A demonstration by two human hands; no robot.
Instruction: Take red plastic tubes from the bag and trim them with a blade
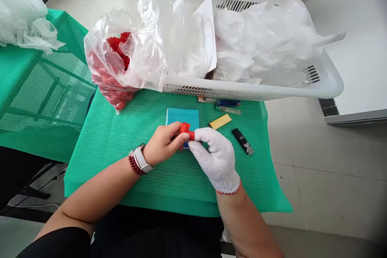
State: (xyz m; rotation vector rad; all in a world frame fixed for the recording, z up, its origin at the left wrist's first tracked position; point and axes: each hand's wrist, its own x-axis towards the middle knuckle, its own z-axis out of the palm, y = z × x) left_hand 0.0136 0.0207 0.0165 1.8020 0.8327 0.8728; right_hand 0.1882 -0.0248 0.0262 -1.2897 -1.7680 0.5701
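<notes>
My bare left hand (161,143) pinches a small red plastic piece with short tube-like ends (185,127) between thumb and fingers. My right hand (216,155), in a white knitted glove, is closed at the right end of the same piece, its thumb and fingertips touching it. Part of the piece is hidden by my fingers. Just behind and below my hands lies a flat blue pad or booklet (183,116). A clear plastic bag (102,62) filled with similar red pieces stands open at the back left of the table.
Lighters (228,102), a yellow block (220,121) and a black cutter-like tool (242,141) lie right of the pad on green mesh (121,173). Behind stands a white basket (242,90) holding plastic bags. More bags (24,16) rest at far left.
</notes>
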